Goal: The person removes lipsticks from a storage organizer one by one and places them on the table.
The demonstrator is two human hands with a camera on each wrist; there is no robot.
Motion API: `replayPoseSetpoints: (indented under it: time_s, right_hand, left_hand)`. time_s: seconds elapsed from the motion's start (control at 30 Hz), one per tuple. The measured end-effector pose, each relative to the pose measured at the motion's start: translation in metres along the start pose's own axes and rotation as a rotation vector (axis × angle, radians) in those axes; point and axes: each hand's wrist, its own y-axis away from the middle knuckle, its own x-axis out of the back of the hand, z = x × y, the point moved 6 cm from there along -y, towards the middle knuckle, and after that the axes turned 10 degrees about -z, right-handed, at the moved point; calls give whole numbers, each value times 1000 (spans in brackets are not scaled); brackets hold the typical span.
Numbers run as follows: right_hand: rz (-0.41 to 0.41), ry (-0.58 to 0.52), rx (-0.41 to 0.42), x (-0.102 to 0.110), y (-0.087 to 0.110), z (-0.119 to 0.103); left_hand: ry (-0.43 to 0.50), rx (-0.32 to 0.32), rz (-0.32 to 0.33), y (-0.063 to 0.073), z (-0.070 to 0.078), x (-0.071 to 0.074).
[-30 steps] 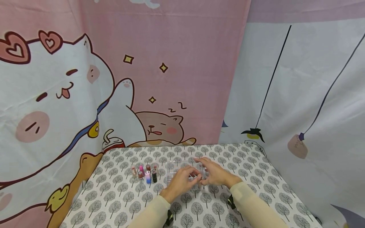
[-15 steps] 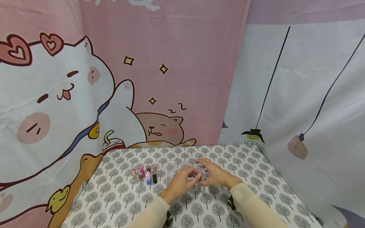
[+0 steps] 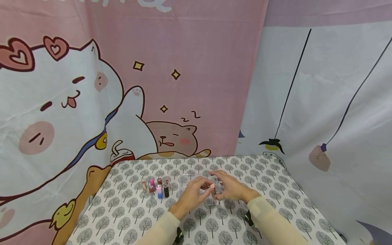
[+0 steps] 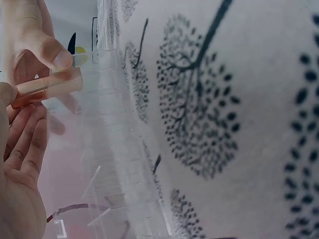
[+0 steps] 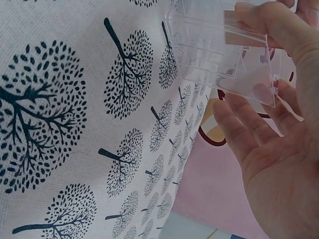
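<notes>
A copper-coloured lipstick tube (image 3: 213, 192) stands close over the right part of a clear plastic box (image 3: 180, 185) with compartments. My left hand (image 3: 192, 193) pinches one end of the tube between thumb and fingers; the left wrist view shows the tube's (image 4: 57, 86) shiny band. My right hand (image 3: 229, 186) is spread around the box's right end, its fingers nearly straight. In the left wrist view, the right thumb (image 4: 52, 54) lies right at the tube's other end. The right wrist view has the right fingertips beside the box's clear wall (image 5: 244, 92).
To the left of the box, several lipsticks stand grouped on the tree-print cloth (image 3: 128, 204), among them a pink one (image 3: 152, 184), a blue-and-purple one (image 3: 159, 191) and a black one (image 3: 166, 190). A cartoon-print curtain (image 3: 199, 68) rises behind the table.
My left hand has shifted slightly left and its fingers have moved on the lipstick tube, which now shows more fully. The right hand has stayed nearly still at the box.
</notes>
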Motion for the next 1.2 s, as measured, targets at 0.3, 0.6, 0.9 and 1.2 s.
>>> replayPoseSetpoints:
  time_s: [0.3,0.6,0.9,1.2]
  right_hand:
    - [8,3,-1,2,1,-5]
    - [0,-15,-27,1,0,-2]
    - [-1,-15,-34,0,2,-3]
    - [-12,-38,-28,-1,0,-2]
  left_hand:
    - [-36,-67,35,1,7,12]
    - [-21,-94,38,7,9,20]
    - [-26,-65,31,13,9,29]
    - [-53,-27,37,21,7,40]
